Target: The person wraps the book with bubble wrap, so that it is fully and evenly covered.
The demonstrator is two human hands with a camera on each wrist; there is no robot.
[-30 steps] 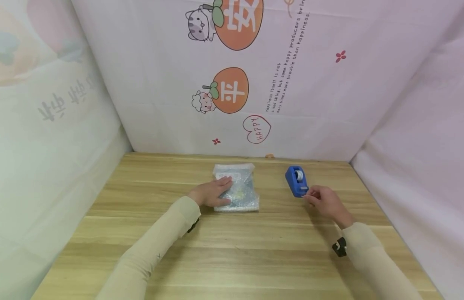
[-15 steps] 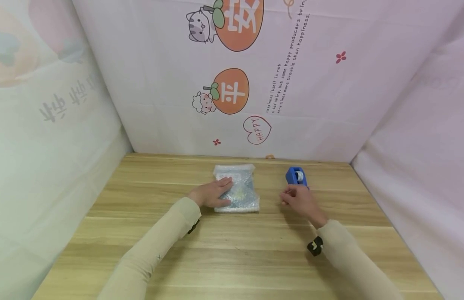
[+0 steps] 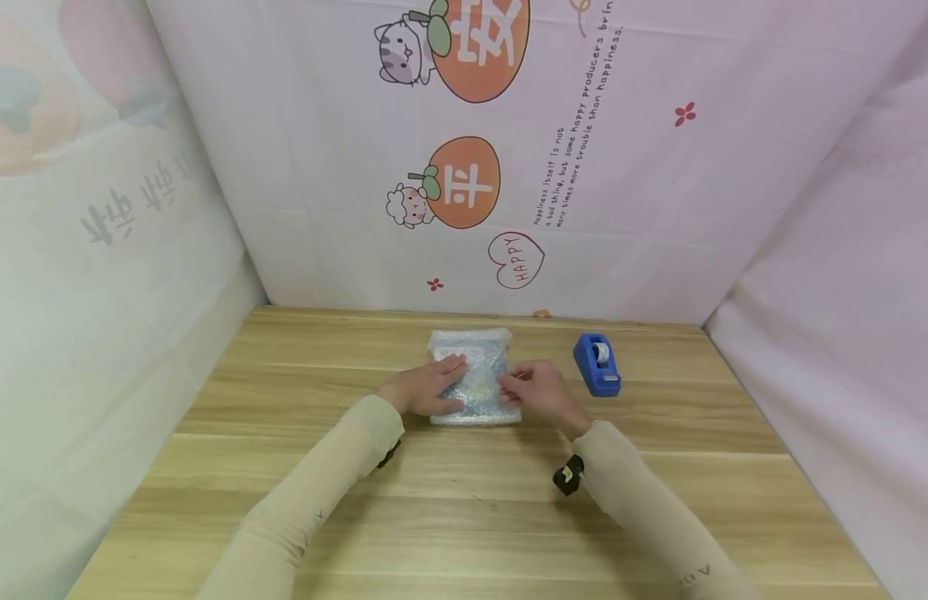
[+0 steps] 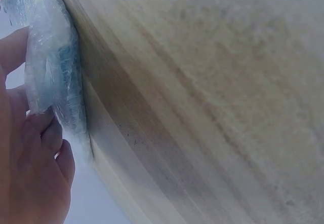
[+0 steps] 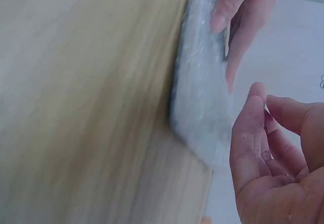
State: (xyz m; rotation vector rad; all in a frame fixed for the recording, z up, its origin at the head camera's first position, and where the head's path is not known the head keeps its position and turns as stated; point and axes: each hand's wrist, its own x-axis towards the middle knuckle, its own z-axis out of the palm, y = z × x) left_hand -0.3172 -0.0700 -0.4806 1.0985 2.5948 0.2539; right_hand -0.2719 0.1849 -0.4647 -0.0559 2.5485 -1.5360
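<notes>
A flat package in bubble wrap [image 3: 479, 400] lies on the table, something bluish with a yellow patch showing through the clear wrap. My left hand [image 3: 426, 387] rests on its left part, fingers spread and straight. Over the right edge of the package is my right hand [image 3: 542, 392], thumb and index fingertip pinched together, as the right wrist view also shows. The piece of clear tape at those fingertips is barely visible. A blue tape dispenser [image 3: 599, 375] with a white roll stands to the right of the right hand, apart from it.
The wooden table [image 3: 464, 517] runs up to a printed white cloth backdrop [image 3: 321, 208] behind the package. Cloth walls close off the left and right sides. A dark band with a small camera sits on each wrist.
My right hand has moved left from the dispenser's cutting edge to the package's right edge, fingertips still pinched. The left hand has stayed on the package.
</notes>
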